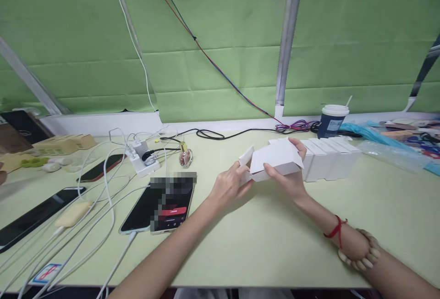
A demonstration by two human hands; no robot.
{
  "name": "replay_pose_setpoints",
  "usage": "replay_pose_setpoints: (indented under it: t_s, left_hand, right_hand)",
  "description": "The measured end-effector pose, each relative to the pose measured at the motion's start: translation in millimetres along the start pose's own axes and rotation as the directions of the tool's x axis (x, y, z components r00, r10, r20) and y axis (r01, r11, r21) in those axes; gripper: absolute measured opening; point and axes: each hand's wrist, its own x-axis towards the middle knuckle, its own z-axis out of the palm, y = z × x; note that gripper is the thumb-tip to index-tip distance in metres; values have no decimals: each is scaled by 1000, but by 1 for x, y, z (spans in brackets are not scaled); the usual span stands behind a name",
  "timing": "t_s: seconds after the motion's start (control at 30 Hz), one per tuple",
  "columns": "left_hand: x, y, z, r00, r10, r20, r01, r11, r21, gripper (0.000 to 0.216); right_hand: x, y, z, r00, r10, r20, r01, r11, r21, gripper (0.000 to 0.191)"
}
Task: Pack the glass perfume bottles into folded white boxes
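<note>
A small white cardboard box (275,157) is held above the table, tilted, with its left end flap standing out. My left hand (232,180) pinches the flap at that end, fingers closed on it. Wrapped round the box's right side is my right hand (287,179), its thumb on the near edge and its fingers at the far side. Just behind my right hand, several similar white boxes (330,159) stand upright in a row. What is inside the held box is hidden.
Phones (173,205) and a tangle of white cables lie left, by a power strip (142,161) and a perfume-like bottle (185,156). A lidded paper cup (332,122) stands behind the box row. Plastic bags (392,154) lie far right. At the far left edge, another person's fingers (2,174) show.
</note>
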Motion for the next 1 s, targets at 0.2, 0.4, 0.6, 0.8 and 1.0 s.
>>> replay_pose_setpoints:
  t_s: [0.2, 0.4, 0.6, 0.8, 1.0]
  left_hand:
    - [0, -3, 4, 976, 176, -126, -160, 979, 129, 17]
    - [1, 1, 8, 897, 341, -282, -312, 939, 141, 25]
    - [0, 8, 6, 891, 367, -268, -333, 929, 165, 27]
    - [-2, 7, 8, 904, 341, -260, -311, 939, 149, 27]
    - [-2, 9, 9, 901, 314, -300, -284, 949, 140, 31]
  right_hand:
    - [4, 1, -1, 987, 163, -3, -161, 980, 119, 77]
    - [3, 2, 0, 999, 30, -42, -27, 998, 55, 78]
    - [-1, 3, -1, 999, -43, -29, 41, 997, -59, 80]
    - [0, 5, -1, 1000, -7, -19, 7, 1000, 10, 79]
    - [0, 3, -1, 1000, -2, -7, 2, 1000, 31, 77]
